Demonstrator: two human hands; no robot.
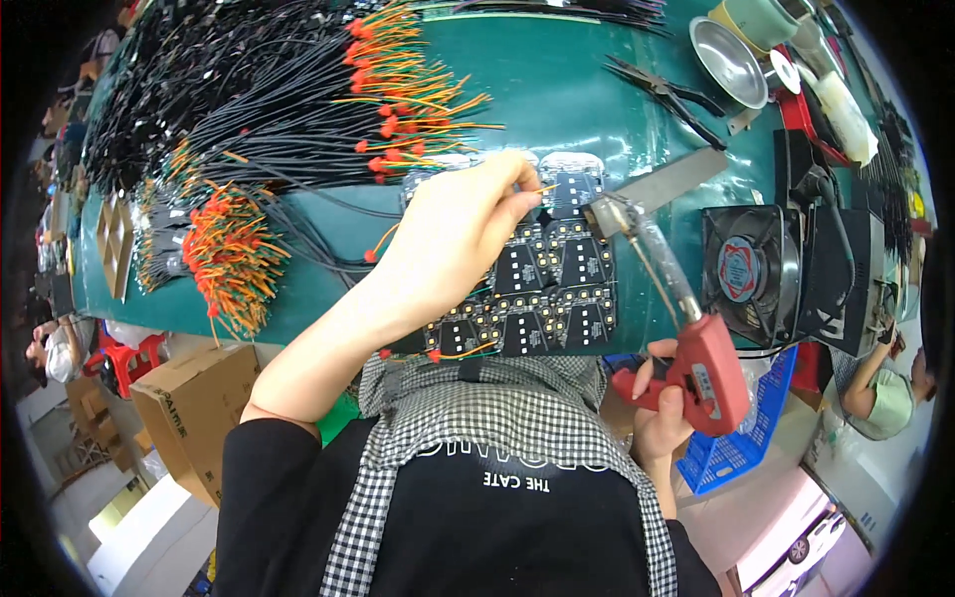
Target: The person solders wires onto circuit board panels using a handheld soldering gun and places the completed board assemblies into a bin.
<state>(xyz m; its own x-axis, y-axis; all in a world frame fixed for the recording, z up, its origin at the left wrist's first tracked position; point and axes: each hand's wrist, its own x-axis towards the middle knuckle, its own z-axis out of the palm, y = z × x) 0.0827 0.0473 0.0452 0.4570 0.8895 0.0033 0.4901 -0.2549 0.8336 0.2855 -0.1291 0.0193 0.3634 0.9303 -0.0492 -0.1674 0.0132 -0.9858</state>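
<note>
My left hand (453,224) is closed in a pinch on the thin orange end of a wire (546,188), above the upper part of a black circuit board panel (522,323). The panel lies near the table's front edge and carries rows of small light-coloured squares. My forearm and hand hide its left side. At the right, my right hand (661,410) is wrapped round the handle of a red soldering gun (711,373). The gun's metal barrel points up and left, its tip end beside the panel's upper right. Several wires with orange ends lie under my left wrist.
Black cables with orange ends (298,109) heap at the back left; a tied bundle (234,249) sits nearer. Right of the panel are a flat metal bar (671,182), pliers (668,92), a metal bowl (729,62) and a fan (744,264). A blue basket (731,463) stands below.
</note>
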